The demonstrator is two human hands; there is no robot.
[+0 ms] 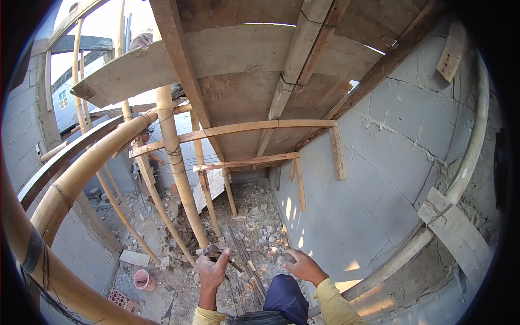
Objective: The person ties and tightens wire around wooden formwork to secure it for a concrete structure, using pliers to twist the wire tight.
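My left hand (212,272) is closed round a hammer (213,251); its dark head shows above my fingers and its handle slants down to the right. The thumb points up along it. To the right, my right hand (306,267) is closed with its fingers bent inward; a small greyish thing shows at the fingertips, too blurred to name. The hands are apart, above my bent knee (286,298) in dark blue cloth. Below, between them, long thin steel bars (248,276) lie on the rubble floor.
Overhead is a plywood deck (238,49) on wooden beams. Bamboo poles (179,168) stand ahead, and a thick bamboo rail (59,200) curves along the left. A grey block wall (374,179) rises at the right. A pink bucket (144,280) stands lower left. A person (145,162) is behind the poles.
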